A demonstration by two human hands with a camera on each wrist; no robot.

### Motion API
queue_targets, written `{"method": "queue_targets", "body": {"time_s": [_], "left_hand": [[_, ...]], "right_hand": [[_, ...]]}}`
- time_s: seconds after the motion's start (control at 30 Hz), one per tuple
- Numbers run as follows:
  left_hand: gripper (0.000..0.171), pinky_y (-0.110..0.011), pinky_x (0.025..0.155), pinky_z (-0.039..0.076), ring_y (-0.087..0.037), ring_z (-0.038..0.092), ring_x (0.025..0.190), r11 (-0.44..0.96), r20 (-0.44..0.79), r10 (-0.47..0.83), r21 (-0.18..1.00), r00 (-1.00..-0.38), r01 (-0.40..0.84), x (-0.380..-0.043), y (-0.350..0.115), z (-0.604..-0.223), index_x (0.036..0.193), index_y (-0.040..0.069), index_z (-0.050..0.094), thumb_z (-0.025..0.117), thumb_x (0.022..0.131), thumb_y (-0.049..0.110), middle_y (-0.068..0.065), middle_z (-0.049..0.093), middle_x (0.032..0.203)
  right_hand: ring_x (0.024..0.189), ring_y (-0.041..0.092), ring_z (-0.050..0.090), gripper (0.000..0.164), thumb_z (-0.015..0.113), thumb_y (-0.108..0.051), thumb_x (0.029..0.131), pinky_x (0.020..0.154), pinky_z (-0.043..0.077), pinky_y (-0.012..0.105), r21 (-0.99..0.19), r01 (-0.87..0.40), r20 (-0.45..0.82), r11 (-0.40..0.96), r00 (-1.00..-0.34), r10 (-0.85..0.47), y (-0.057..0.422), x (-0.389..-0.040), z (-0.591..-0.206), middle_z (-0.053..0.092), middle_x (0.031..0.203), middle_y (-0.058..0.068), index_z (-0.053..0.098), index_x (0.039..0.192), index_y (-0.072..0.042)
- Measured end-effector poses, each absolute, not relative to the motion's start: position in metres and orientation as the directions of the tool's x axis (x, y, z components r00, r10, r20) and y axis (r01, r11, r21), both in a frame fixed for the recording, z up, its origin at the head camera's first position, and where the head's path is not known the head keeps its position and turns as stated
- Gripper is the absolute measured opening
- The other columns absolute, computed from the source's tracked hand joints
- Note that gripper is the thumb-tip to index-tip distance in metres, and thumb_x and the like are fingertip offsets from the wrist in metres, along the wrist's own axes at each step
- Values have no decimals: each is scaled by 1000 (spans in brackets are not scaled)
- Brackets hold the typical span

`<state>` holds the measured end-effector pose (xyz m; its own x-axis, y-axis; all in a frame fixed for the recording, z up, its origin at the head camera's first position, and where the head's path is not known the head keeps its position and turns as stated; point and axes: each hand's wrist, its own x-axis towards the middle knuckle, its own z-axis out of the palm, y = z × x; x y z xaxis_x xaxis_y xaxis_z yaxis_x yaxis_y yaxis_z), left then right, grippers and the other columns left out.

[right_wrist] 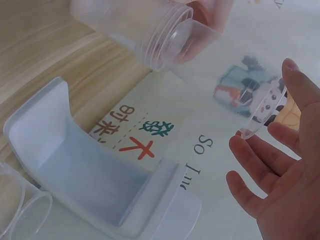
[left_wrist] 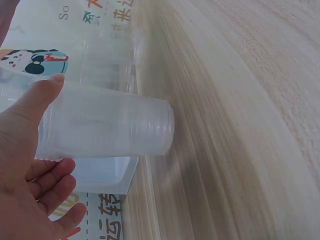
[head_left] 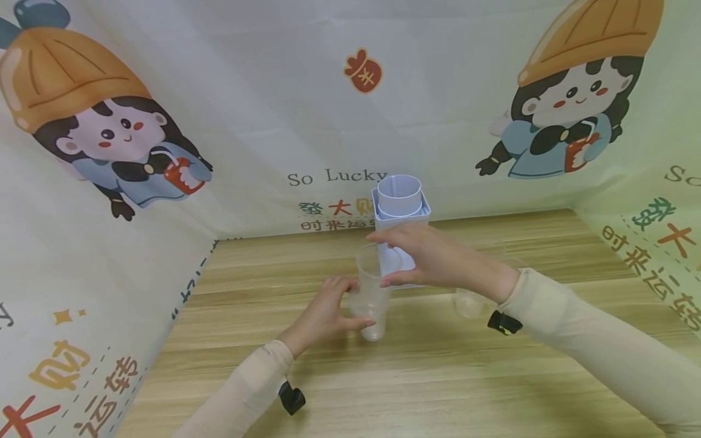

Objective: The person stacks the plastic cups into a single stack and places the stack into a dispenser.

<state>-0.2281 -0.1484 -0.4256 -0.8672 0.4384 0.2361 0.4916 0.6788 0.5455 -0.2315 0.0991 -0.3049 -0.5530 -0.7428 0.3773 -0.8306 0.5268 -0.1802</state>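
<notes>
before holder | stacked cups vertical, mouth-up | left grip around them, right grip pinching rim

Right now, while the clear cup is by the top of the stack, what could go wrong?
The loose cup might slip or go in crooked, because the right hand holds it only near its rim.

The stack might tilt or dent if the left hand squeezes too hard, as it looks like thin plastic.

The pale blue holder stands close behind the right hand, so a bump could knock it.
</notes>
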Motion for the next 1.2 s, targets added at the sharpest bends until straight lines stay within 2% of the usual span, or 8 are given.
{"method": "queue_targets", "body": {"time_s": [0.37, 0.67, 0.9, 1.2], "left_hand": [[61, -45, 103, 47, -26, 51, 120, 673, 236, 437, 553, -868, 490, -229, -148, -426, 118, 6, 61, 89, 71, 34, -7, 62, 124], [60, -44, 100, 48, -25, 51, 118, 668, 254, 445, 545, -859, 507, -228, -149, -427, 116, 6, 60, 89, 71, 34, -7, 62, 122], [66, -44, 102, 47, -26, 50, 121, 650, 254, 449, 564, -857, 508, -228, -149, -427, 125, 9, 58, 88, 72, 34, -5, 61, 124], [59, -45, 102, 47, -26, 49, 122, 647, 251, 449, 571, -857, 506, -227, -149, -427, 118, 11, 58, 88, 72, 33, -4, 61, 122]], "right_hand": [[125, 25, 59, 71, 77, -46, 82, 108, 47, 44, -162, -837, 368, 522, -542, -755, 94, -236, -311, 63, 136, 8, 53, 140, -11], [123, 29, 61, 73, 77, -45, 81, 106, 48, 46, -140, -843, 347, 519, -532, -772, 89, -240, -324, 64, 133, 11, 53, 140, -10], [123, 30, 60, 73, 77, -47, 81, 107, 48, 47, -153, -852, 329, 501, -522, -787, 86, -242, -334, 64, 134, 10, 52, 141, -12], [122, 28, 61, 73, 75, -50, 81, 103, 50, 45, -121, -840, 311, 529, -538, -783, 82, -238, -341, 64, 134, 8, 53, 140, -13]]}}
